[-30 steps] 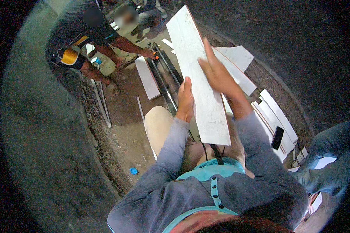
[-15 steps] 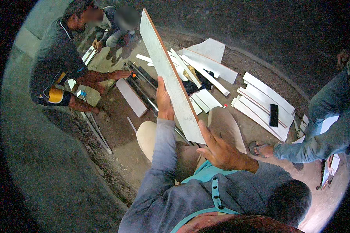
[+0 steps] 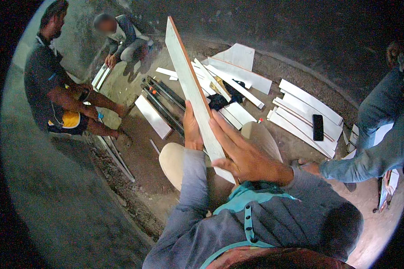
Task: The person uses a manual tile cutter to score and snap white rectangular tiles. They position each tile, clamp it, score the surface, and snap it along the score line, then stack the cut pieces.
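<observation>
A long white tile strip [image 3: 185, 76] with a reddish edge stands tilted over my lap, its upper end leaning left. My left hand [image 3: 194, 130] grips it along the left side. Lower down, my right hand [image 3: 242, 157] holds the strip from the right, fingers along the edge and thumb across its lower part. Just beyond them lies a black railed tile cutter [image 3: 162, 102] with orange knobs, beside a short white tile [image 3: 152, 116].
Two co-workers [image 3: 49, 85] [image 3: 125, 40] sit or crouch at the left and back. Another person's jeans-clad leg [image 3: 363, 168] is at right. Cut white pieces [image 3: 292, 107], a black phone [image 3: 318, 127] and a dark cloth [image 3: 217, 101] lie on the floor near a dark wall [image 3: 300, 27].
The strip has turned from face-on to more edge-on. My right hand has slid a little up its edge. The left co-worker has drawn a hand back from the cutter and leaned away.
</observation>
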Demonstrator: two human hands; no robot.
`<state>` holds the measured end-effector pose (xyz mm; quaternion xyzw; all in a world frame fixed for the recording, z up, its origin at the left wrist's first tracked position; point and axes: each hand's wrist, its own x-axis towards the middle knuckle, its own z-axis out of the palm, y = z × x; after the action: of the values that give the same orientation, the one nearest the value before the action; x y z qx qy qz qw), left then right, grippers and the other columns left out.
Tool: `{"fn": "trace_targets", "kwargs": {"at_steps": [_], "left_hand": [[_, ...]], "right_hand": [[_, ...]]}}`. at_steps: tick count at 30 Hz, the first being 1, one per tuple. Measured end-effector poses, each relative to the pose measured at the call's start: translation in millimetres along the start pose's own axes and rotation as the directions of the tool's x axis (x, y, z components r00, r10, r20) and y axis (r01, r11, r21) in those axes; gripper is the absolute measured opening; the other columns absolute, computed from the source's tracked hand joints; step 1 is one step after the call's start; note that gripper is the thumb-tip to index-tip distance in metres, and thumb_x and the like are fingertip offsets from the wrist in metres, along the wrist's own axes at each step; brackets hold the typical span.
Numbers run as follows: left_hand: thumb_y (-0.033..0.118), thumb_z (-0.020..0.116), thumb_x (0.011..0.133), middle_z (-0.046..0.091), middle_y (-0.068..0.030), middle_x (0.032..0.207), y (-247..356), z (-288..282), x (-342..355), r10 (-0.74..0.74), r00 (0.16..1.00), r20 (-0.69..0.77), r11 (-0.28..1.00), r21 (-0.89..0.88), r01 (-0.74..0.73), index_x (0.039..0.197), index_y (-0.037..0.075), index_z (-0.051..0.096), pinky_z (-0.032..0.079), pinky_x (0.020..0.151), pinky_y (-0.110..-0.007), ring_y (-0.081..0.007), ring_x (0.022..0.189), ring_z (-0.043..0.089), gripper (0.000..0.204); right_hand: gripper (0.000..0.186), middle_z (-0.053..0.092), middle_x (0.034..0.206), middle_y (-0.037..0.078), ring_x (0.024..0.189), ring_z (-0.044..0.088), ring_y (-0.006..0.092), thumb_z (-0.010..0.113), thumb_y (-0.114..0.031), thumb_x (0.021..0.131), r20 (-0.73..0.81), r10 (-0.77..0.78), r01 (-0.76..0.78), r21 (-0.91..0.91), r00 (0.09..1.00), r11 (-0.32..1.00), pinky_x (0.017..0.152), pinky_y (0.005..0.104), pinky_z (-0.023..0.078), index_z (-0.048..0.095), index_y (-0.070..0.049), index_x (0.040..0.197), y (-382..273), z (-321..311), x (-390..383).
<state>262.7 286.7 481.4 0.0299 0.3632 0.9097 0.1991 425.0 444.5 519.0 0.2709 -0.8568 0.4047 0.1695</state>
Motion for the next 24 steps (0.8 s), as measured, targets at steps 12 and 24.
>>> {"fn": "trace_targets", "kwargs": {"at_steps": [12,24], "left_hand": [[0.048,0.052,0.107,0.072,-0.0158,0.116,77,-5,-14,0.277,0.888,0.368,0.222,0.874,-0.431,0.130,0.001,0.060,0.053,0.092,-0.041,-0.0300,0.105,0.069,0.053],[0.054,0.062,0.096,0.073,-0.0178,0.111,190,-48,68,0.096,0.557,0.825,-0.470,0.530,-0.706,0.111,0.011,0.071,0.055,0.090,-0.048,-0.0382,0.105,0.070,0.046]], "right_hand": [[0.087,0.014,0.171,0.021,0.158,0.008,0.0435,0.068,-0.055,0.090,-0.151,-0.211,0.000,-0.812,0.966,0.583,0.125,0.0657,0.005,0.037,-0.012,0.160,50,-80,179],[0.041,0.068,0.085,0.019,0.072,0.066,0.0324,0.064,-0.040,0.101,-0.130,0.398,-0.381,-0.651,0.908,0.656,0.066,0.0439,0.050,0.067,-0.001,0.092,145,-16,86]]}}
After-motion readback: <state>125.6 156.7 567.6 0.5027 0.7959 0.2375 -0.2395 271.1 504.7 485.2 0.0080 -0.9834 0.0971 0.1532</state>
